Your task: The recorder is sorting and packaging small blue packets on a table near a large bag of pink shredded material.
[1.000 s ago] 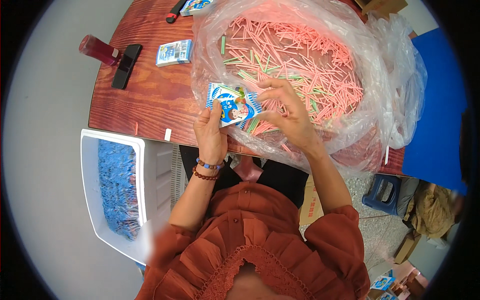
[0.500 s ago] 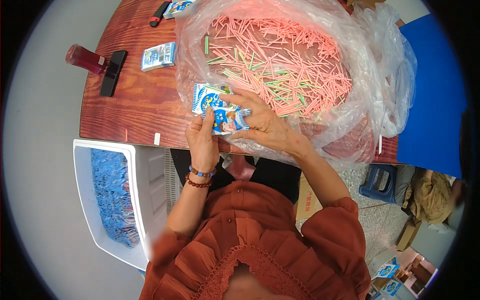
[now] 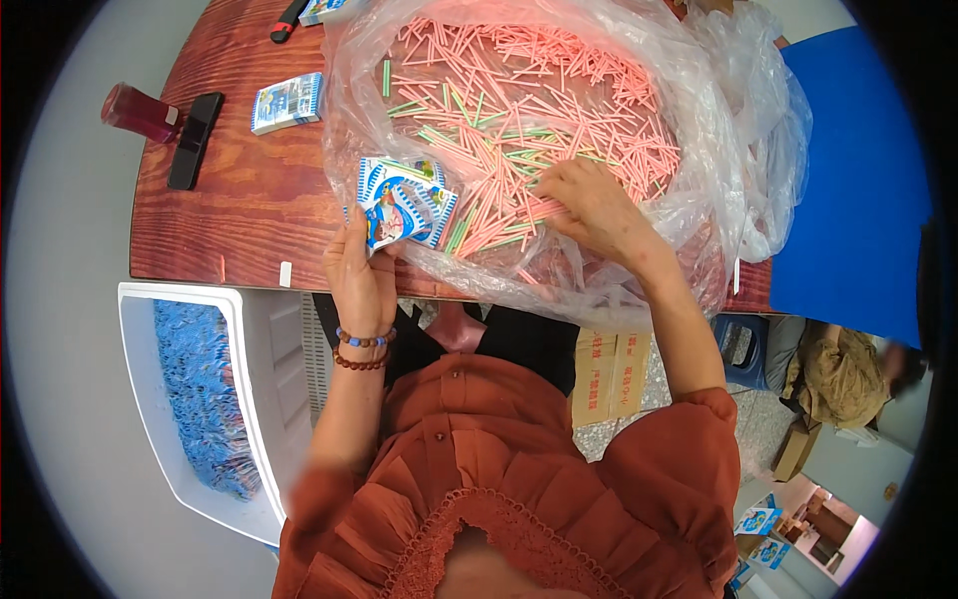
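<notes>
A: What is the biggest thing here?

B: A reddish wooden worktop (image 3: pixel 239 195), seen from above. An open clear plastic bag (image 3: pixel 743 150) spreads across its middle and right. Near left, below the edge, stands a white tub (image 3: pixel 277 349) filled with a blue mass.

A: And the hands?

B: The right hand (image 3: pixel 604 215) is over the bag's contents, fingers bent downward; I cannot tell whether they grip anything. The left hand (image 3: pixel 361 280), at the near left of the bag, is closed on a few overlapping packets (image 3: pixel 399 215), blue and white, its thumb at their near-left edge.

A: What has just changed?

B: Half a second ago the right hand was at the packets too. Now it is apart from them, to their right, so the left hand alone supports them and the right seems free for the bag's contents.

A: Anything smaller?

B: Far left, a red bottle (image 3: pixel 142 112) lies just beside a black phone (image 3: pixel 196 140). Smallest are the thin sticks (image 3: pixel 509 190) inside the bag, mostly pink with some green, heaped loosely beneath the right hand and close to the packets.
</notes>
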Motion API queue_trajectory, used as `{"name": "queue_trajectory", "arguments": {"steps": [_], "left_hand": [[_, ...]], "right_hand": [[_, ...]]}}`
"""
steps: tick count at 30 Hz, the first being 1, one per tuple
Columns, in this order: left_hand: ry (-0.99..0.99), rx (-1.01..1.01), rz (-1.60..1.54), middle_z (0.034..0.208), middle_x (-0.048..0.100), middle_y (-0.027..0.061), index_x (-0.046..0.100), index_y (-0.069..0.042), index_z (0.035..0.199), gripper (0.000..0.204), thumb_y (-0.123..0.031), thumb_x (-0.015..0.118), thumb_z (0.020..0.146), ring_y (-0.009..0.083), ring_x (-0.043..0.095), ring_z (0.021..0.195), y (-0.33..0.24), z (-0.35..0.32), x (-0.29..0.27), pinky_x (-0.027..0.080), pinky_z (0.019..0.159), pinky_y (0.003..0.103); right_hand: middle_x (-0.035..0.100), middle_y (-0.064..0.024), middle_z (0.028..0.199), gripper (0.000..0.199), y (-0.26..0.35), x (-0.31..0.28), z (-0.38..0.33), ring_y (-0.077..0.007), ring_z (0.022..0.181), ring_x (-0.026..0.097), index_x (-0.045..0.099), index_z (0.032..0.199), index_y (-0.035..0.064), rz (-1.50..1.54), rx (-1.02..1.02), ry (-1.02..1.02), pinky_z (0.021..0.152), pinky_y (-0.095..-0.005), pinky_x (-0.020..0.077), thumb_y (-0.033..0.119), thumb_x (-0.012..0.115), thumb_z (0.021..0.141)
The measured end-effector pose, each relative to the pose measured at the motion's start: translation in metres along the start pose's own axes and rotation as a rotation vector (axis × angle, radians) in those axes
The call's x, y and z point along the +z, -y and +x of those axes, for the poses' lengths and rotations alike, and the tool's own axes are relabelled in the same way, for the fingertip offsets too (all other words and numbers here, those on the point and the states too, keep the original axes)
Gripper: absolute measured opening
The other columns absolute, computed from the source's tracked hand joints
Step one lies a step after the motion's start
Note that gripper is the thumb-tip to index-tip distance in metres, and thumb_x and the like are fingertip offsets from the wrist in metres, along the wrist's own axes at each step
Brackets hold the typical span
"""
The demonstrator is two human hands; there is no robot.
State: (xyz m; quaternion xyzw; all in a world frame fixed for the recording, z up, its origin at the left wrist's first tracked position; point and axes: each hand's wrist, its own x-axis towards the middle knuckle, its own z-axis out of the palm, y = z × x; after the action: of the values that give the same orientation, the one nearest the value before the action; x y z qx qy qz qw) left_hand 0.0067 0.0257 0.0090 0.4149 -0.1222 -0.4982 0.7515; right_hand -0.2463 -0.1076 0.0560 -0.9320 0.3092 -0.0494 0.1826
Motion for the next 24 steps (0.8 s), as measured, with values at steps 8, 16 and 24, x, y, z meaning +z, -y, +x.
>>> {"name": "queue_trajectory", "arguments": {"steps": [8, 16, 24], "left_hand": [[0.033, -0.036, -0.01, 0.096, 0.066, 0.0042, 0.062, -0.002, 0.102, 0.023, -0.023, 0.054, 0.099, 0.0092, 0.06, 0.081, 0.004, -0.003, 0.008, 0.048, 0.066, 0.025], [0.025, -0.058, -0.002, 0.102, 0.066, 0.0056, 0.062, -0.002, 0.106, 0.024, -0.023, 0.053, 0.099, 0.011, 0.062, 0.087, 0.004, -0.002, 0.005, 0.05, 0.07, 0.026], [0.035, -0.052, 0.002, 0.106, 0.066, 0.0076, 0.061, 0.0, 0.109, 0.026, -0.023, 0.053, 0.099, 0.0145, 0.064, 0.093, -0.001, -0.002, 0.001, 0.053, 0.081, 0.031]], "right_hand": [[0.056, -0.0078, 0.1, 0.033, -0.007, 0.021, 0.009, -0.025, 0.097, 0.052, 0.058, 0.102, 0.0076, -0.315, -0.125, -0.098, 0.085, -0.0366, 0.0389, 0.009, 0.066, 0.07], [0.054, -0.0083, 0.089, 0.018, -0.011, 0.029, 0.007, -0.024, 0.088, 0.051, 0.056, 0.092, 0.0063, -0.419, -0.229, -0.128, 0.078, -0.036, 0.0374, 0.011, 0.061, 0.075], [0.054, -0.0107, 0.096, 0.016, -0.024, 0.022, 0.0, -0.0268, 0.096, 0.048, 0.054, 0.104, 0.0056, 0.027, -0.052, -0.14, 0.087, -0.0396, 0.0331, 0.016, 0.054, 0.091]]}}
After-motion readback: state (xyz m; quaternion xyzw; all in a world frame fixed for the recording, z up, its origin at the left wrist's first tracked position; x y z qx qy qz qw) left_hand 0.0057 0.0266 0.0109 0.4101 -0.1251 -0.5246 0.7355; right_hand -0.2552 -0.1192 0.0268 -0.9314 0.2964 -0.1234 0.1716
